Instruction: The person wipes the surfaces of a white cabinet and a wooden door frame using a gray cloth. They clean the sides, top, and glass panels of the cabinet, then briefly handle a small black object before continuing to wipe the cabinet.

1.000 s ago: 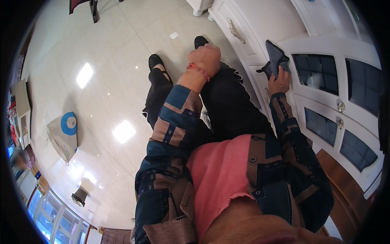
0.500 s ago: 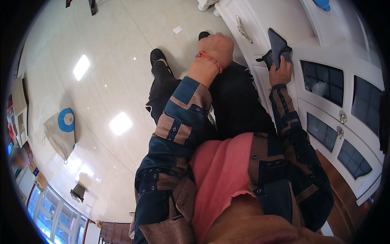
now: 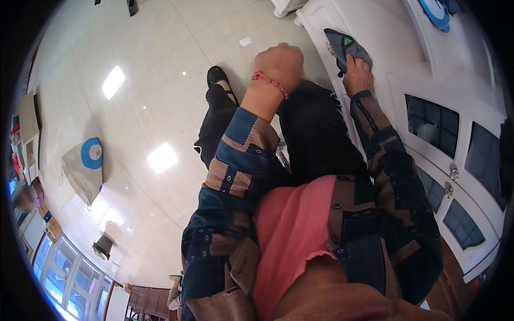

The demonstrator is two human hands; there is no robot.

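My right hand (image 3: 358, 76) grips a grey cloth item (image 3: 345, 45) with dark edging, a green triangular mark and a dark strap hanging below. Its exact kind cannot be told. The fingers press on its near end, and its far end partly covers the ornate handle on the white cabinet front (image 3: 375, 27). In front of my legs, my left hand (image 3: 279, 61) is closed in a fist, back of the hand up, with a red bead bracelet (image 3: 270, 83) at the wrist. Nothing sticks out of the fist; the palm is hidden.
White cabinet doors (image 3: 399, 107) with dark panes and glass knobs stand at the right. On the glossy floor at left lie a beige bag (image 3: 75, 166) with a blue ring and a small dark basket-like object (image 3: 103, 247). A blue-and-white object (image 3: 435, 15) sits at the upper right.
My right hand has moved left and away from me with the grey cloth item, which has turned so that its green mark shows. The left fist has stayed almost in place.
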